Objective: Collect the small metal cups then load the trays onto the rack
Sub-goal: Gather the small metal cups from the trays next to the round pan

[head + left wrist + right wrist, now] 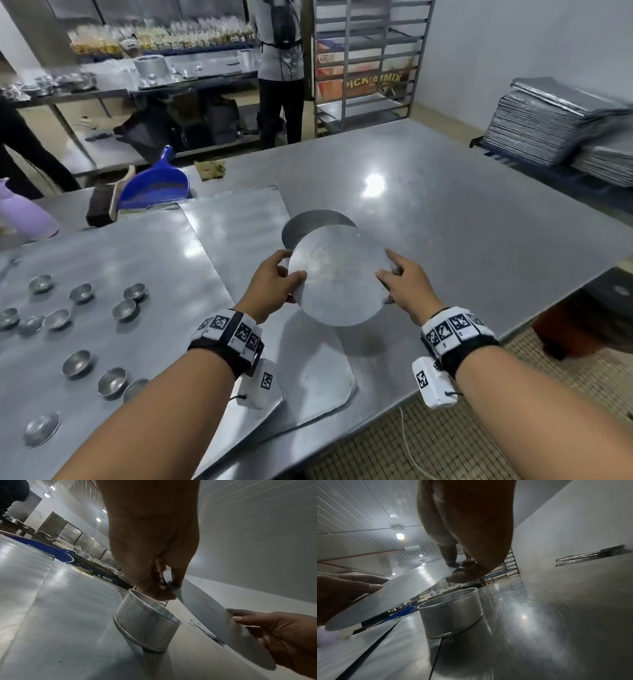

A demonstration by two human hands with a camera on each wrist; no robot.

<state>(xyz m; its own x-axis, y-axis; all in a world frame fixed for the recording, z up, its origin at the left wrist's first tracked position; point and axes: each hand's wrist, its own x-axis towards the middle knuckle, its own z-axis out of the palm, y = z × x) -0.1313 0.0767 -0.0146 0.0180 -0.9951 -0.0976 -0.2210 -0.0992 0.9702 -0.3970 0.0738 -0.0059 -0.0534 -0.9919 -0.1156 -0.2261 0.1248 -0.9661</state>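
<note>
Both my hands hold a round flat metal disc (339, 274) in the air above the steel table. My left hand (279, 277) pinches its left edge and my right hand (400, 281) pinches its right edge. Just behind the disc stands a round metal tin (308, 222), open-topped, also seen as the tin (147, 623) in the left wrist view and the tin (452, 614) in the right wrist view. Several small metal cups (126, 308) lie scattered on a flat tray (102, 257) at the left. A second flat tray (239, 219) lies beside it. The rack (366, 61) stands at the far end.
A blue dustpan (154, 185) and a brush lie at the table's far left, with a purple bottle (20, 212) at the left edge. A stack of trays (555, 126) sits at the right. One person (281, 68) stands near the rack.
</note>
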